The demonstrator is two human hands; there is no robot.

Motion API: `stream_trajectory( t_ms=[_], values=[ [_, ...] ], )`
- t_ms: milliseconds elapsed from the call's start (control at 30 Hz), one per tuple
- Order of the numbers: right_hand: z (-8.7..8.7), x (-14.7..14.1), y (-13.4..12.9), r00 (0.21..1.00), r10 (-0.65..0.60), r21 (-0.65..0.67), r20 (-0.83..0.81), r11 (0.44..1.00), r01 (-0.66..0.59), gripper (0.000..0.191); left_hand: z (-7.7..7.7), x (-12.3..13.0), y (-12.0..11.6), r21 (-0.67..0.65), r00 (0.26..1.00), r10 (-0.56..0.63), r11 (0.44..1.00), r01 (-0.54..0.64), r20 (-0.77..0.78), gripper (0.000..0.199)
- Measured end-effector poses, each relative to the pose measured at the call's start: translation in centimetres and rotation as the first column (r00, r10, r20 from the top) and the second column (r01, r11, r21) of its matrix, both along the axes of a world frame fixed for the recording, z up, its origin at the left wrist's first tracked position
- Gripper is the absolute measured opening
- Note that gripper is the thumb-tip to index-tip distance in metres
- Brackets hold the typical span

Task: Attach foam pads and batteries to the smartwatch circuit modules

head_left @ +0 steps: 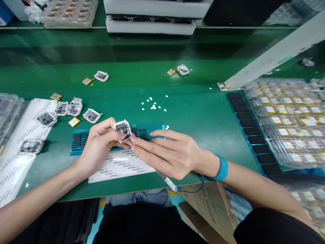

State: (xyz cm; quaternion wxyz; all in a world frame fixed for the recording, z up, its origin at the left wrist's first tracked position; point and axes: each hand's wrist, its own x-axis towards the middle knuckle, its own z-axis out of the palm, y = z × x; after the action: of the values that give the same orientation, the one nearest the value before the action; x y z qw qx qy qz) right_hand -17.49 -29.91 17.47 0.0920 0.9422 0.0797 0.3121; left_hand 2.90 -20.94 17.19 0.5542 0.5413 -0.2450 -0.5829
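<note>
A watch case (123,128) is pinched open-side-up, for access, by the curled left hand (101,135), while apparent tweezers (168,183) are held in the half-closed right hand (172,154).

Circuit modules (91,116) on green bench (203,112)

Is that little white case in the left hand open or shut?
Open. The left hand holds the white case with no cover over its upper side, so the circuit board shows inside.
</note>
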Motion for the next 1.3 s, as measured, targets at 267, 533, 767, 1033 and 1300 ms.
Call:
stream_trajectory(
  t_ms=[267, 533, 767, 1033, 1300],
  values=[
    [0.2, -0.1, 0.0, 1.0, -0.014, -0.011, -0.017, 1.0, 0.013, 0.02, 0.0, -0.2, 0.1, -0.029, 0.999, -0.022, 0.999, 0.023, 0.028, 0.019],
    [0.2, -0.1, 0.3, 0.999, 0.009, 0.005, -0.038, 1.0, -0.009, 0.021, -0.1, -0.2, 0.2, -0.051, 0.996, -0.047, 0.997, 0.051, 0.075, 0.019],
    [-0.3, 0.0, -0.4, 0.997, -0.023, 0.126, -0.071, 0.992, 0.032, 0.024, -0.4, -0.3, 0.2, -0.099, 0.991, 0.002, 0.995, 0.011, 0.13, 0.019],
    [-0.4, 0.1, -0.7, 0.999, -0.027, 0.371, -0.046, 0.928, 0.042, 0.027, -0.3, -0.3, 0.1, -0.109, 0.985, 0.012, 0.994, 0.006, 0.17, 0.034],
    [-0.7, 0.4, -1.5, 0.991, -0.131, 0.169, -0.011, 0.977, 0.131, 0.026, -0.1, 0.6, -0.9, -0.111, 0.932, -0.082, 0.985, 0.128, 0.352, 0.033]
  ],
)
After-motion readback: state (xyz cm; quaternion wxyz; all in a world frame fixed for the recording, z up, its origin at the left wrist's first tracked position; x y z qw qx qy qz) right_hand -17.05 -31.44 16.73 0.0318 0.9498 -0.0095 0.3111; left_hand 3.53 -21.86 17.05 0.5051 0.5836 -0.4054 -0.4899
